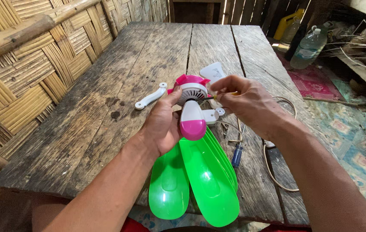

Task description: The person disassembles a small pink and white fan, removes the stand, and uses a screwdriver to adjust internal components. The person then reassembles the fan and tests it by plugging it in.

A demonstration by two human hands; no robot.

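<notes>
left hand (162, 124) grips a small fan motor unit (193, 107), white w/ pink trim, held up above the wooden surface (118, 86). fingers wrap the back of the housing, thumb up along its left side near the round vented face. the pink rounded end of the unit points down toward the person.

right hand (247, 101) comes in from the right, fingers pinched tight on a thin screwdriver (217, 97) w/ a bit of yellow handle showing at the fingertips; the dark shaft tip sits against the right edge of the vented face. can't tell if it's seated in a screw.

under the hands, bright green fan blades (204, 180) lie stacked & fanned on the surface, their tips hanging past the near edge. just right of them a blue-handled screwdriver (237, 155) lies on the boards, w/ a few small metal bits near it, too small to tell apart. a beige cord (271, 169) loops along the right side of the surface.

left of the motor unit, a white plastic arm piece (150, 96) w/ round ends lies flat, apart from the hands. another white plastic part (214, 71) sits behind the unit, partly hidden by the right hand.

off the surface at far right: a clear plastic bottle (308, 47) & a yellow jug (287, 23) on the floor. woven bamboo wall (28, 64) runs along the left.
</notes>
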